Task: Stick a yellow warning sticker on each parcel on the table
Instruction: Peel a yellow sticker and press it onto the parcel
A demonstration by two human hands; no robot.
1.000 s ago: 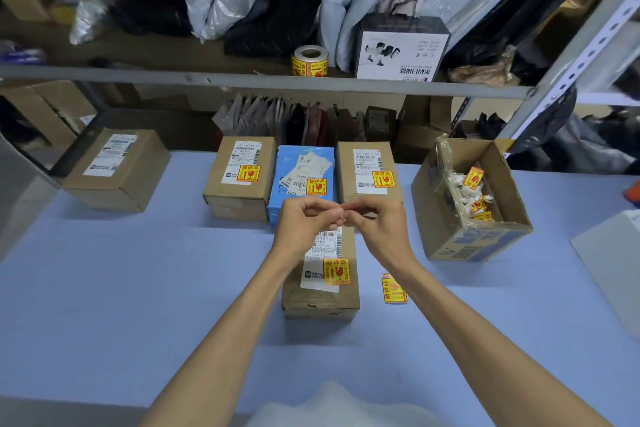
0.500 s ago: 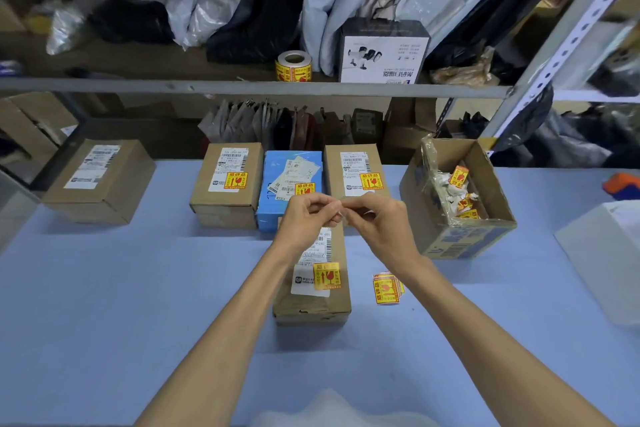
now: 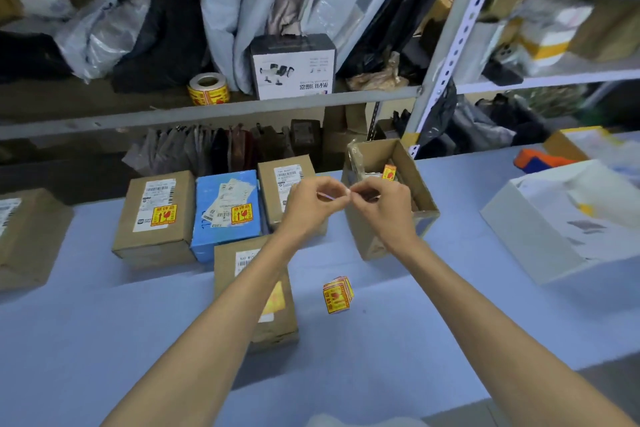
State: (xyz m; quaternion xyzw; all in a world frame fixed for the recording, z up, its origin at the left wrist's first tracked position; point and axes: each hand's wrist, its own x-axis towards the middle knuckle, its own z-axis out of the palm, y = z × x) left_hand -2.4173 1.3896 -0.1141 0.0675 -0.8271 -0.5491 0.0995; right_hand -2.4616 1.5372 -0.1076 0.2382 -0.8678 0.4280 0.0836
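Presently we record the blue surface [image 3: 450, 322] carrying the open carton [image 3: 408, 163], our reference. Far left of the carton lies a brown parcel [image 3: 27, 239] showing no yellow sticker on its visible top. Left hand [image 3: 308, 204] and right hand [image 3: 384, 208] meet at the carton's left side, fingers curled, pinching one thin pale slip [image 3: 327, 196] between them, its length running hand to hand. A sticker stack [image 3: 337, 295] lies on the surface nearer us than the carton. We judge the left hand nearer that parcel.

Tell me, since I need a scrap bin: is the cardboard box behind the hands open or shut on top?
Open: the cardboard box shows its inner walls and a yellow sticker inside.
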